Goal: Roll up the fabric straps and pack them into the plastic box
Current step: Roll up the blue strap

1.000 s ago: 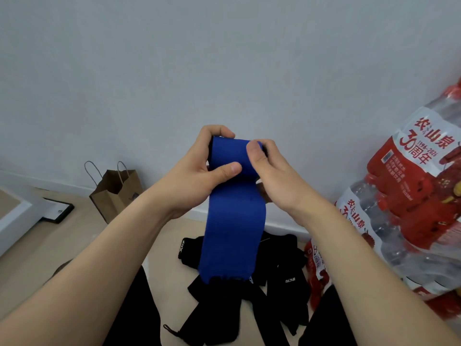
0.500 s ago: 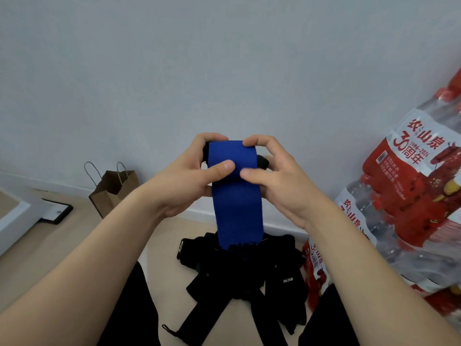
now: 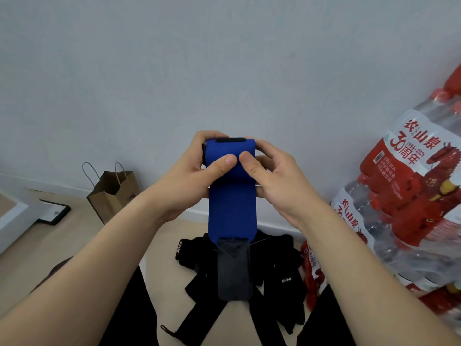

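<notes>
Brown paper bag (image 3: 117,193) against wall (image 3: 224,58); shrink-wrapped water bottle packs (image 3: 409,196) stacked right.

Bare forearms (image 3: 104,255), black trousers (image 3: 137,310)

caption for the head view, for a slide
Left hand and right hand grip a part-rolled blue strap above black straps on the floor.

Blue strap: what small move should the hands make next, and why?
Probably roll one more wrap: left hand and right hand grip the blue strap at its rolled top, while an unrolled length ending in a dark tab hangs below.
</notes>
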### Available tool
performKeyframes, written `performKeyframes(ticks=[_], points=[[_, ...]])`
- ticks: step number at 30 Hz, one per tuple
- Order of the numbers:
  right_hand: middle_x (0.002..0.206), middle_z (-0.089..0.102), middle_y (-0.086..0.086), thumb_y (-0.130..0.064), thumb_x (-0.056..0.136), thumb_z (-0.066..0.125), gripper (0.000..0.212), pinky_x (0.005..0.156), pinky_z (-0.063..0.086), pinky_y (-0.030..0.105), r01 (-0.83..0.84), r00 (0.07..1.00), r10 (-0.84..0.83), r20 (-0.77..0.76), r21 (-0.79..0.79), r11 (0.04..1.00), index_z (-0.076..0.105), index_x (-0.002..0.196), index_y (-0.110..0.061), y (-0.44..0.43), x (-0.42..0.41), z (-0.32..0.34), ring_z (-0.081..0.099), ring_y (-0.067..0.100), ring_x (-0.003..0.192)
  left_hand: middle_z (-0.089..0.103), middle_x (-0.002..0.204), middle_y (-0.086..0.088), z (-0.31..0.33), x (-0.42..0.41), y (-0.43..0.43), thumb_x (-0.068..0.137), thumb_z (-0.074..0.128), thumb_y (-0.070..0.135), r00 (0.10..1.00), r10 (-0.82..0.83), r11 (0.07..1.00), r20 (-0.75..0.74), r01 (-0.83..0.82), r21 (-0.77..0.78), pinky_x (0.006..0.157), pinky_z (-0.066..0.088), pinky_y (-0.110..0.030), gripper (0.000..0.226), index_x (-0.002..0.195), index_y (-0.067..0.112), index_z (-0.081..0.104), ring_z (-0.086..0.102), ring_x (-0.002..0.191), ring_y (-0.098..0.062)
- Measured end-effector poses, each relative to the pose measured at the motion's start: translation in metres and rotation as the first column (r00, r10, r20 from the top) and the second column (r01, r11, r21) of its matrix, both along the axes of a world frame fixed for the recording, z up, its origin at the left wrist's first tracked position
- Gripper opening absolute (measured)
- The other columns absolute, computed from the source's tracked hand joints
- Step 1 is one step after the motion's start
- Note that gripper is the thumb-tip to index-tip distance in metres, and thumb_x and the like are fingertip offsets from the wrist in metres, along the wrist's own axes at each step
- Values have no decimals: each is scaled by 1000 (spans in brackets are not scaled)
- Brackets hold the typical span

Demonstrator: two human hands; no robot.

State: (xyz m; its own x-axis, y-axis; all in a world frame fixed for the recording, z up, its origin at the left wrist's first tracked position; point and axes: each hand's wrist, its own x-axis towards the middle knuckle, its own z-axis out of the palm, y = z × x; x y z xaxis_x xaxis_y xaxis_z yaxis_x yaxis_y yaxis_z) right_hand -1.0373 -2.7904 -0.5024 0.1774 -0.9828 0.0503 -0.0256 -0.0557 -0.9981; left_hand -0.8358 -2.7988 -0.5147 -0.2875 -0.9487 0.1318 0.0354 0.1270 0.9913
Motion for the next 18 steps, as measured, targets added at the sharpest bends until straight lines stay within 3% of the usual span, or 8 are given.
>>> performKeyframes(ticks=[3,6,9,11,13,15,18], points=[[123,78,7,-47,112,55,38,96,65,57,-48,999,47,12,100,994,64,142,-27,0,4,1,79,31,112,72,118,2,0,2,-2,104,71,21,999,-6,994,41,11,-106,84,66,-43,43,138,35,49,74,101,-23],[120,80,0,-65,108,48,50,84,68,52,-60,998,66,-21,216,975,64,137,-28,0,6,0,81,27,102,69,120,-4,-1,2,-1,102,72,6,991,-92,981,93,106,-164,93,64,-43,48,139,28,51,71,104,-23],[104,78,10,-48,110,58,38,63,59,38,-41,997,30,67,167,985,64,134,-18,-1,5,0,74,26,76,68,127,-3,1,-2,-1,102,71,16,995,-100,987,30,103,-120,87,63,-42,44,138,32,52,73,105,-25],[103,74,18,-31,108,68,31,65,59,35,-15,991,-3,134,133,991,62,134,-15,-2,4,2,70,26,70,70,132,-6,3,-4,0,103,65,40,993,-110,994,-34,110,-3,77,62,-42,37,137,42,53,74,107,-30],[116,73,26,-19,105,72,33,72,62,36,-20,989,2,148,120,993,63,136,-15,-2,2,3,77,33,79,72,128,-12,3,-5,0,103,59,48,995,-97,993,-34,99,56,69,60,-41,34,137,44,53,74,96,-32],[126,71,31,-16,106,70,34,78,64,41,-56,986,34,162,133,990,62,139,-16,-1,1,5,79,47,95,71,123,-14,1,-5,0,104,58,42,996,-74,996,-55,77,48,67,60,-41,32,135,39,54,72,89,-30],[135,67,29,0,106,50,49,94,65,53,-81,969,48,241,129,988,57,150,-19,0,-1,9,77,50,105,74,116,-9,3,-4,-2,111,56,30,988,-47,998,-150,54,44,66,60,-39,25,135,32,55,74,87,-31]])
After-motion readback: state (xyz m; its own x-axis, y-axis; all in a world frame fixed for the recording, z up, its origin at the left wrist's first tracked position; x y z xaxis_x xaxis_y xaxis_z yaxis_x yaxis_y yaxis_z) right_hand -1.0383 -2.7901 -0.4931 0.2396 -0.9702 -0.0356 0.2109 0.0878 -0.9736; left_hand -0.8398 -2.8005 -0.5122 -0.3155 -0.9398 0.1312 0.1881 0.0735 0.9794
